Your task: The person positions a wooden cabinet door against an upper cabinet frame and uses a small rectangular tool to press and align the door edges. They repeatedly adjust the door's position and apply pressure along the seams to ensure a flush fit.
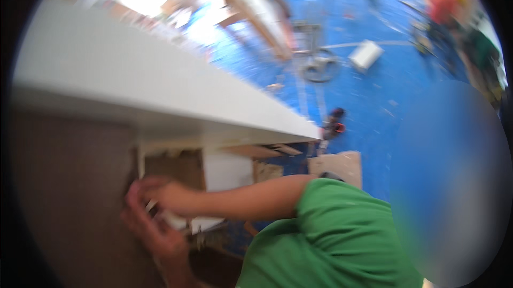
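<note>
My right hand (173, 198) reaches in from the right, below a green sleeve. Its fingers are bent and closed, meeting those of my left hand (163, 240), which comes up from the lower edge. The two hands are together against the edge of a brown panel (69, 192). Between them shows a small dark and pale thing, too smeared to name. The fingers of my left hand look bent toward it. Right above the hands runs a long white board (160, 79), seen at a slant.
Blue sheeting (368, 106) covers the floor. On it lie a white box (366, 56), a red and black tool (334, 124) and a brown cardboard piece (342, 167). Under the white board is an open compartment (176, 167). A blurred oval hides the right side.
</note>
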`<state>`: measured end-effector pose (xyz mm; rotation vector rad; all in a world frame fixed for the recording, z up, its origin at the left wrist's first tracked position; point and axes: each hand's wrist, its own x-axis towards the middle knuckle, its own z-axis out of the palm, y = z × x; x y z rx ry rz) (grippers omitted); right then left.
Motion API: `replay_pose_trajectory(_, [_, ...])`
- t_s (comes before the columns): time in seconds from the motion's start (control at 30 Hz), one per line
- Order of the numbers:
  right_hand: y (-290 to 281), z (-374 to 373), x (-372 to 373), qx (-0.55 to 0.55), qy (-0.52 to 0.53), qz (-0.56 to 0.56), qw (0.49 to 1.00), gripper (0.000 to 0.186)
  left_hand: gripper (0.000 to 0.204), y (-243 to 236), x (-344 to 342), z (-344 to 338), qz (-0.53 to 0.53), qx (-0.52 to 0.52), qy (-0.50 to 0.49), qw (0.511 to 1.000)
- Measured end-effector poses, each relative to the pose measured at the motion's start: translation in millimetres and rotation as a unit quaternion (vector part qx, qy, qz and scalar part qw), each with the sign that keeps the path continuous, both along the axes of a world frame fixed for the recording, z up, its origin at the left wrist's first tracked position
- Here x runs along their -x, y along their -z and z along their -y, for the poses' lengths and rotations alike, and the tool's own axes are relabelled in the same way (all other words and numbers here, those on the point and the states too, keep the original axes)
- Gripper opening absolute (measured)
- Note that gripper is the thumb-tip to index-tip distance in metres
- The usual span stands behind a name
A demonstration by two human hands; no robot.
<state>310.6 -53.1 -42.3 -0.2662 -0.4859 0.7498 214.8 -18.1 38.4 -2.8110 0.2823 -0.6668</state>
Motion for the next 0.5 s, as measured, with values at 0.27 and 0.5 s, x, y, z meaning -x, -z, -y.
replay_pose_trajectory(0.27, [-10,11,-11,-0.051,-0.032,-0.032,0.998,0.017,0.061,15,-18,-13,0.067,0.059,0.085,0.992])
replay_pose_trajectory(0.5, [-12,4,0,-0.049,0.0,-0.063,0.997,0.022,0.051,11,-11,-27,0.076,0.02,0.102,0.992])
